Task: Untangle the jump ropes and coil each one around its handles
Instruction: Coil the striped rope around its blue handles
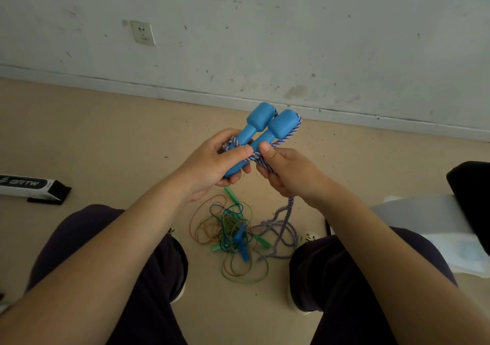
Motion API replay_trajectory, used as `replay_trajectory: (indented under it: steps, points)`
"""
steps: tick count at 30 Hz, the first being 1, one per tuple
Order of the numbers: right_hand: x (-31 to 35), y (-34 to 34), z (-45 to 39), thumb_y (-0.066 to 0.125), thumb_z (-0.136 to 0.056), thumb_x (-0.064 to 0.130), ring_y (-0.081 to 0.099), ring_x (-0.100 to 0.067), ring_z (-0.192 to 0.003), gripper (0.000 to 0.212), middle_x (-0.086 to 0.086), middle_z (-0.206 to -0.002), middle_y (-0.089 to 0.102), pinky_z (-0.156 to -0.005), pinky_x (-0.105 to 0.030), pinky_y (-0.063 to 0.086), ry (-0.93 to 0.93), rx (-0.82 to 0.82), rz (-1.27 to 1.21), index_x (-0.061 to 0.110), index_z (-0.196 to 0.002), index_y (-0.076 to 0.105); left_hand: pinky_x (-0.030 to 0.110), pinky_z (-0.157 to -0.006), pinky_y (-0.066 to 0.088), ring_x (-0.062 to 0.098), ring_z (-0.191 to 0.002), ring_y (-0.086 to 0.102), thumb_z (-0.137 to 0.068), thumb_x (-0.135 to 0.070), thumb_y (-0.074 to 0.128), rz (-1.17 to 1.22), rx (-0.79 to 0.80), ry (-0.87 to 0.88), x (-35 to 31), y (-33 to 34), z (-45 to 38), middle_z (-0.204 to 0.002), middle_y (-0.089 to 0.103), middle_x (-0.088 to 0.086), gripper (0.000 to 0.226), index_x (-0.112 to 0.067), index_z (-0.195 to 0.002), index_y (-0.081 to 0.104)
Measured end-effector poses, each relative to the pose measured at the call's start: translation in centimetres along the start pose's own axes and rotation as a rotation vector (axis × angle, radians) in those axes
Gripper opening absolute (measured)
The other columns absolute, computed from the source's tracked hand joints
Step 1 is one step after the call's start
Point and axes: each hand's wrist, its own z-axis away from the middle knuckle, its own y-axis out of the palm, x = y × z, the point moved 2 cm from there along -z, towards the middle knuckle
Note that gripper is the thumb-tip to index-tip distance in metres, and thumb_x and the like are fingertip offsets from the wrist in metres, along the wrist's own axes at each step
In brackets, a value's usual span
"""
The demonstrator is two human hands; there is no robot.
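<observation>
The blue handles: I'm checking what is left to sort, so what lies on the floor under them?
A tangle of thin coloured jump ropes with small green and blue handles, plus slack purple-white braided rope. The hands hide nothing of the pile; its inner knots are unreadable.

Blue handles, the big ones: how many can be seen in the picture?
2. Both big blue handles lie side by side in the left hand, heads pointing toward the wall. Smaller handles lie in the floor tangle; some may be hidden.

Left hand [212, 164] grips blue handles [267, 130]; right hand [289, 172] pinches striped rope [287, 212].
</observation>
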Motion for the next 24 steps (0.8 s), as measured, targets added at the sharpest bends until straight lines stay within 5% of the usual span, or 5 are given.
replay_trajectory:
  steps: [9,12,17,24]
  points:
    - [-0.6,0.3,-0.1,0.043,-0.104,0.035,0.025,-0.015,-0.048,0.033,-0.002,-0.057,0.031,-0.046,-0.026,0.023,-0.026,0.133,-0.062,0.009,-0.084,0.051,0.023,-0.037,0.035,0.022,-0.045,0.054,-0.100,-0.022,0.058,-0.055,-0.098,0.105,0.0,-0.4,-0.4,-0.072,0.065,0.006,0.016,-0.015,-0.112,0.052]
    - [-0.6,0.4,-0.2,0.043,-0.104,0.031,0.042,-0.017,-0.052,0.035,-0.006,-0.062,0.044,-0.053,-0.028,0.038,-0.057,0.082,0.011,0.007,-0.080,0.053,0.024,-0.037,0.036,0.021,-0.044,0.053,-0.099,-0.023,0.060,-0.073,-0.138,0.113,0.3,-0.8,-0.6,-0.071,0.066,0.006,0.013,-0.018,-0.109,0.054]
    - [0.2,0.6,-0.3,0.044,-0.104,0.034,0.028,-0.008,-0.043,0.038,0.007,-0.049,0.036,-0.042,-0.020,0.026,-0.004,0.051,0.053,0.014,-0.072,0.052,0.022,-0.037,0.031,0.018,-0.044,0.050,-0.099,-0.023,0.061,-0.067,-0.201,0.088,0.5,-0.9,-0.9,-0.070,0.066,0.006,0.012,-0.017,-0.107,0.056]
    - [0.3,0.1,0.5,0.051,-0.101,0.030,0.036,-0.008,-0.046,0.032,0.010,-0.049,0.042,-0.048,-0.024,0.032,-0.105,0.007,0.120,0.017,-0.072,0.057,0.021,-0.040,0.036,0.015,-0.044,0.049,-0.098,-0.025,0.061,-0.227,-0.281,0.026,0.7,-2.2,-1.2,-0.071,0.065,0.007,0.016,-0.016,-0.110,0.057]
